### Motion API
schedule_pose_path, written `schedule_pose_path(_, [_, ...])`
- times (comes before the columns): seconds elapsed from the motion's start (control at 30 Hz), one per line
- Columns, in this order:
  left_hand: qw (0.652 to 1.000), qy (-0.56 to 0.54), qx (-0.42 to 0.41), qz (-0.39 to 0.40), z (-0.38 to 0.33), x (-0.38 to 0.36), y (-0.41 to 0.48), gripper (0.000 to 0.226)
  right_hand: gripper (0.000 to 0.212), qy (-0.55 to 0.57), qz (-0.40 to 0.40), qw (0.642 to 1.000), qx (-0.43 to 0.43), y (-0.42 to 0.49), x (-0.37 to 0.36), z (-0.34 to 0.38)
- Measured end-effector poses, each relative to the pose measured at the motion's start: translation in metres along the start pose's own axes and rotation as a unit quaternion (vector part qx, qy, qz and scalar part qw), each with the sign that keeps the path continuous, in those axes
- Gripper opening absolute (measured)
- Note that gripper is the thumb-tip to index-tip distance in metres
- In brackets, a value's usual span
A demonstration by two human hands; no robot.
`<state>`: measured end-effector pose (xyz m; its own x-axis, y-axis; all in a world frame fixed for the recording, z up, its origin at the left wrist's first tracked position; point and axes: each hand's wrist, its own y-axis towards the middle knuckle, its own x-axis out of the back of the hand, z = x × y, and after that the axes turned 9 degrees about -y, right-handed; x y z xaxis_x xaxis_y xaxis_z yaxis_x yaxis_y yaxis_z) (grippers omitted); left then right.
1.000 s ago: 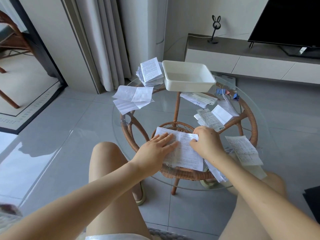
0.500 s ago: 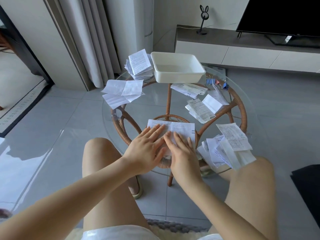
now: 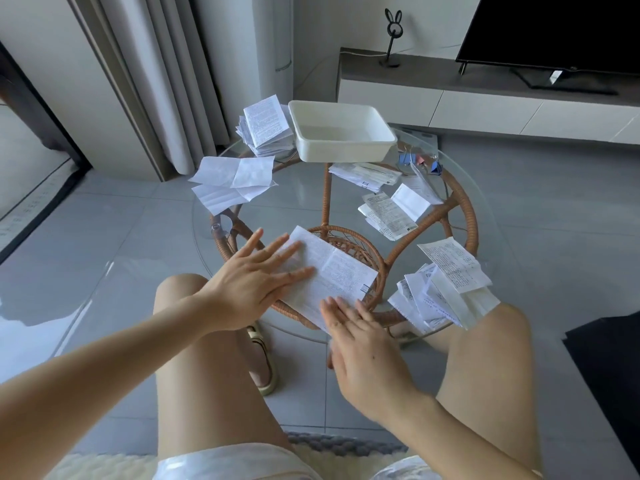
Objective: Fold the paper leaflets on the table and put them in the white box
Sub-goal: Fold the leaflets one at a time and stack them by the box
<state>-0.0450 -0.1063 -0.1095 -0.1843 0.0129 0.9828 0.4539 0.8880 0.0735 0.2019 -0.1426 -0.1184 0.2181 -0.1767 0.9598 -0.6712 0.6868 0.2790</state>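
Basically, creased printed leaflet point(image 3: 329, 271) lies flat mid-frame, long axis upper-left to lower-right; left hand point(image 3: 256, 282) and right hand point(image 3: 360, 337) press it, fingers straight, on the glass worktop point(image 3: 277, 209).

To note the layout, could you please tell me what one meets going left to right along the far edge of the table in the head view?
Stack of printed leaflets → white box → binder clips.

Grey tiled floor point(image 3: 104, 258), pale curtains point(image 3: 166, 74)
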Motion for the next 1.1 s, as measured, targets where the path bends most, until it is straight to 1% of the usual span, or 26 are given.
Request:
schedule_pose_path(0.07, [0.999,-0.025,0.028,-0.022,0.006,0.001,-0.009,0.047,0.055,-0.049,0.035,0.997,0.037,-0.005,-0.002,-0.001])
schedule_pose_path(0.13, [0.990,-0.104,0.064,-0.070,0.005,-0.003,-0.015,0.048,0.056,-0.103,0.027,0.991,0.080,-0.004,-0.009,-0.010])
schedule_pose_path(0.17, [0.980,-0.145,0.089,-0.103,0.003,-0.005,-0.017,0.045,0.050,-0.121,0.004,0.988,0.099,-0.003,-0.012,-0.012])
schedule_pose_path(0.23, [0.958,-0.202,0.133,-0.154,-0.001,-0.010,-0.017,0.034,0.032,-0.127,-0.058,0.983,0.123,-0.001,-0.014,-0.016])
schedule_pose_path(0.3, [0.945,-0.228,0.160,-0.173,-0.006,-0.011,-0.014,0.030,0.053,-0.119,-0.097,0.979,0.131,0.000,-0.013,-0.017])
schedule_pose_path(0.33, [0.944,-0.222,0.165,-0.178,-0.010,-0.010,-0.014,0.031,0.059,-0.120,-0.117,0.976,0.136,0.000,-0.011,-0.016])
schedule_pose_path(0.4, [0.958,-0.160,0.145,-0.189,-0.017,-0.007,-0.012,0.032,0.061,-0.129,-0.141,0.970,0.147,0.001,-0.010,-0.015])
schedule_pose_path(0.43, [0.967,-0.127,0.122,-0.183,-0.023,-0.003,-0.014,0.033,0.058,-0.129,-0.148,0.969,0.148,0.000,-0.009,-0.013])
schedule_pose_path(0.47, [0.976,-0.122,0.087,-0.160,-0.031,0.002,-0.017,0.034,0.051,-0.119,-0.154,0.971,0.140,-0.001,-0.007,-0.013])
schedule_pose_path(0.53, [0.977,-0.191,0.008,-0.095,-0.050,0.009,-0.024,0.033,0.034,-0.051,-0.160,0.982,0.092,-0.001,-0.001,-0.014])
schedule_pose_path(0.57, [0.975,-0.210,-0.020,-0.070,-0.058,0.011,-0.028,0.033,0.026,0.007,-0.154,0.986,0.060,0.001,0.006,-0.015])
schedule_pose_path(0.6, [0.976,-0.206,-0.037,-0.064,-0.065,0.011,-0.029,0.033,0.020,0.056,-0.150,0.987,0.027,0.006,0.017,-0.017])
schedule_pose_path(0.63, [0.978,-0.185,-0.045,-0.081,-0.070,0.011,-0.030,0.032,0.020,0.085,-0.156,0.984,0.001,0.013,0.030,-0.016])
schedule_pose_path(0.67, [0.975,-0.180,-0.041,-0.120,-0.074,0.013,-0.029,0.028,0.023,0.105,-0.165,0.981,-0.008,0.020,0.043,-0.017])
schedule_pose_path(0.7, [0.965,-0.202,-0.017,-0.165,-0.078,0.018,-0.027,0.025,0.023,0.127,-0.173,0.977,-0.007,0.028,0.058,-0.018])
schedule_pose_path(0.73, [0.948,-0.236,0.024,-0.210,-0.083,0.027,-0.023,0.025,0.020,0.155,-0.181,0.971,-0.008,0.038,0.075,-0.019])
schedule_pose_path(0.77, [0.924,-0.281,0.076,-0.249,-0.086,0.035,-0.018,0.028,0.018,0.173,-0.188,0.967,-0.013,0.045,0.090,-0.020])
schedule_pose_path(0.8, [0.894,-0.336,0.127,-0.270,-0.085,0.044,-0.011,0.033,0.024,0.165,-0.208,0.964,-0.019,0.054,0.103,-0.025])
schedule_pose_path(0.83, [0.857,-0.403,0.176,-0.270,-0.086,0.050,-0.007,0.037,0.036,0.125,-0.237,0.963,-0.023,0.059,0.111,-0.030])
schedule_pose_path(0.87, [0.814,-0.469,0.221,-0.263,-0.081,0.057,-0.002,0.039,0.046,0.071,-0.270,0.960,-0.012,0.067,0.117,-0.036])
schedule_pose_path(0.9, [0.766,-0.532,0.263,-0.247,-0.076,0.060,0.002,0.037,0.053,0.030,-0.282,0.959,0.012,0.070,0.117,-0.041])
schedule_pose_path(0.93, [0.719,-0.583,0.300,-0.232,-0.068,0.062,0.007,0.034,0.058,0.021,-0.257,0.965,0.043,0.072,0.113,-0.043])
schedule_pose_path(0.97, [0.677,-0.617,0.336,-0.218,-0.061,0.060,0.011,0.029,0.064,0.025,-0.208,0.975,0.074,0.070,0.103,-0.044])
schedule_pose_path(1.0, [0.649,-0.632,0.371,-0.203,-0.054,0.057,0.015,0.025,0.072,0.021,-0.147,0.983,0.104,0.067,0.090,-0.043])
schedule_pose_path(1.03, [0.637,-0.631,0.401,-0.187,-0.048,0.051,0.017,0.022,0.082,-0.005,-0.087,0.988,0.129,0.064,0.073,-0.043])
schedule_pose_path(1.1, [0.628,-0.623,0.440,-0.151,-0.044,0.043,0.020,0.015,0.095,-0.075,0.025,0.984,0.159,0.055,0.040,-0.043])
